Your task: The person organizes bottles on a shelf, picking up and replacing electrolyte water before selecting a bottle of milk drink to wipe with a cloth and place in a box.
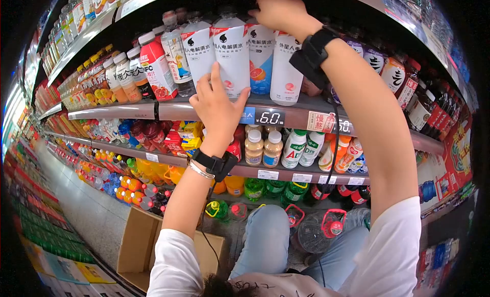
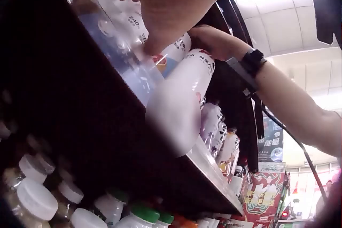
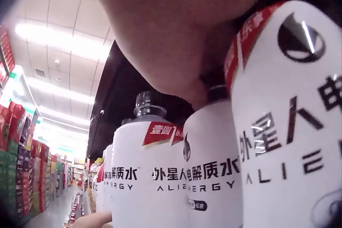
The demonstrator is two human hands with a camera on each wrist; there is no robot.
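Several white-labelled bottles stand side by side on the upper shelf. My left hand (image 1: 219,105) has its fingers spread against the front of one white bottle (image 1: 230,57), index finger pointing up and thumb at its lower right edge. Over the tops is my right hand (image 1: 283,14), its fingers bent down at the top of the bottle with a blue and orange lower label (image 1: 261,67), which stands slightly farther back. That bottle's cap is mostly covered by the hand (image 3: 181,35) in the right wrist view. Another white bottle (image 1: 287,72) stands to its right, near the shelf edge.
A price strip (image 1: 204,113) runs along the shelf edge. Juice bottles (image 1: 155,67) line the left, dark drinks (image 1: 423,110) the right. Lower shelves hold small bottles (image 1: 253,146). An open cardboard box (image 1: 133,246) and large bottles (image 1: 316,233) are on the floor.
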